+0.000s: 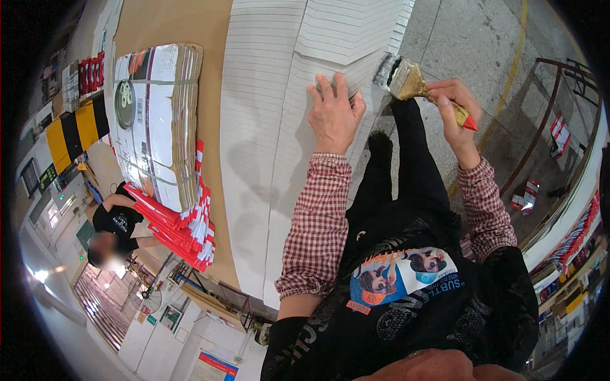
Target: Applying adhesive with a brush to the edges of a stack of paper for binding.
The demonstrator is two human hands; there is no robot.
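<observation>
My left hand [335, 120] lies on overlapping pale grey sheets [260, 114], its fingers spread and pressing near their right edge. The sheets are fanned out so that their edges form many close, narrow steps. In my right hand [456, 117] is a wide flat brush [408, 81] with a yellowish handle and a red end, gripped by thumb and fingers. Its bristles point left, coated with something whitish, and are at the right border of the sheets, just right of my left fingertips. Whether the bristles touch the sheets I cannot tell.
Left of the sheets, a strapped stack of printed cardboard [149, 120] rests above fanned red-and-white pieces [190, 232] on a brown board [175, 22]. A person in black [117, 219] is farther left. On the right are concrete floor [470, 44], a bent metal frame [548, 114] and red-and-white packages [526, 197].
</observation>
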